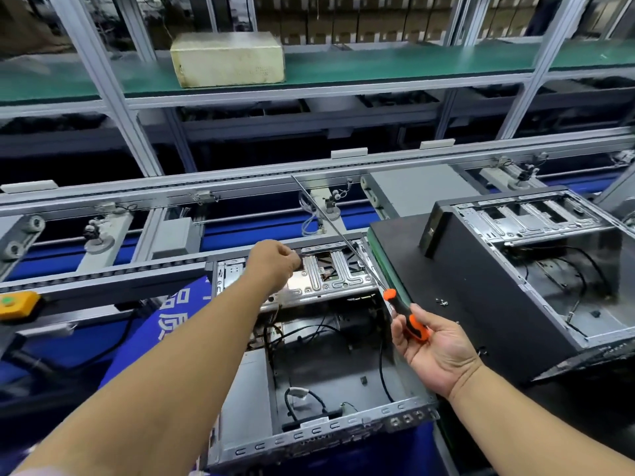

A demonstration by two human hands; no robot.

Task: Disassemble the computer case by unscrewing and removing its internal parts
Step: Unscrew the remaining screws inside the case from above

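Note:
An open grey computer case (pixel 240 389) lies below me, with loose black cables (pixel 305 403) on its floor. Across its far end runs a silver drive bracket (pixel 336 276). My left hand (pixel 275 266) reaches over that bracket, fingers curled and pinching something small and dark at its top edge; what it is I cannot tell. My right hand (pixel 436 348) holds a long screwdriver by its orange and black handle (pixel 409 321), palm up beside the case's right wall. The thin metal shaft (pixel 330 218) points up and away to the left, off the case.
A second open black computer case (pixel 481 280) stands on a dark mat at the right, a few loose screws (pixel 441 301) beside it. A conveyor frame with rollers (pixel 103 231) runs behind. A yellow button box (pixel 17 304) sits at left. A cream box (pixel 226 58) rests on the green shelf.

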